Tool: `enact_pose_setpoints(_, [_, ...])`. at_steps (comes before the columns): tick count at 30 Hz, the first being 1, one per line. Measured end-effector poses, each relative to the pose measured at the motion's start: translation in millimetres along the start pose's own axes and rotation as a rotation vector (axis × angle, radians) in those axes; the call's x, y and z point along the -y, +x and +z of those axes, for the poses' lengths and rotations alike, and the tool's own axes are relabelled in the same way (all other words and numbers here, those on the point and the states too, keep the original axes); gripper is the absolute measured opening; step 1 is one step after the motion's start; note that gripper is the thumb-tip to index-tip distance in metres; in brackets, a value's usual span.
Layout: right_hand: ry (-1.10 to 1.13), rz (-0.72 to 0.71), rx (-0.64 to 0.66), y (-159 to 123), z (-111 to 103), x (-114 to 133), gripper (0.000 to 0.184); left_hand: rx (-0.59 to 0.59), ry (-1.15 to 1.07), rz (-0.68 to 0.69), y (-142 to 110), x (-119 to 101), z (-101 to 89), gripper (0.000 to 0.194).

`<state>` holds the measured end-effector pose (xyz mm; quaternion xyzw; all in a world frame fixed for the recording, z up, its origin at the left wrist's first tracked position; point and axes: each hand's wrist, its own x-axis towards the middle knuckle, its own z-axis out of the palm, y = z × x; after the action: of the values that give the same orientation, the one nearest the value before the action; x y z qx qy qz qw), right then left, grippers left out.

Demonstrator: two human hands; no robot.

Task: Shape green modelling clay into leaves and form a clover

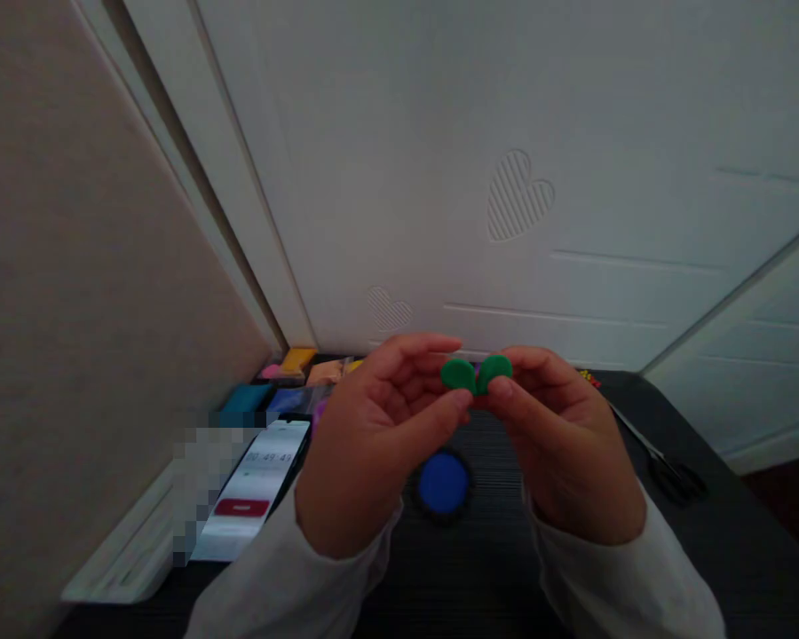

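Two rounded green clay leaves [496, 373], joined at their base in a V, are held up above the dark table between my hands. A little red shows beneath them. My right hand [563, 435] pinches the right leaf and the base between thumb and fingers. At the lower edge of the left leaf rests the thumb of my left hand [379, 435], its other fingers curled behind and the index finger raised above. Below the hands, a round blue disc with a dark scalloped rim [443, 482] lies on the table.
A phone showing a running timer [253, 488] lies at the left, beside a white tray-like object [123, 550]. Packets of coloured clay [299, 359] are at the back left. Black-handled scissors [672, 475] lie at the right. A white panel [426, 177] rises behind the table.
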<state>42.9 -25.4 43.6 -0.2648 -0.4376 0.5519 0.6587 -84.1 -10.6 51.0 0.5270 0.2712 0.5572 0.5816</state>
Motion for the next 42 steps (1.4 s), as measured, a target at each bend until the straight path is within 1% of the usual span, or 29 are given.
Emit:
enact_pose_setpoints(15, [-0.054,0.006,-0.015,-0.9,-0.8,0.4,0.019,-0.016,0.020,0.027,0.6,-0.2,-0.8,0.030])
enact_pose_setpoints(21, [-0.071,-0.002,-0.039,-0.1,-0.7,-1.8,0.019,-0.056,0.054,0.034,0.0,-0.9,-0.2,0.031])
enact_pose_setpoints(27, [-0.038,-0.010,-0.023,-0.1,0.7,-2.9,0.019,-0.048,0.047,0.040,0.4,-0.7,0.1,0.030])
enact_pose_setpoints(34, [-0.084,-0.001,-0.024,0.4,-1.0,-1.9,0.020,-0.035,0.043,0.039,0.2,0.1,-1.0,0.030])
enact_pose_setpoints(42, [-0.110,-0.014,-0.040,-0.5,-0.5,-0.9,0.023,-0.059,0.061,0.036,-0.3,-0.3,-0.6,0.031])
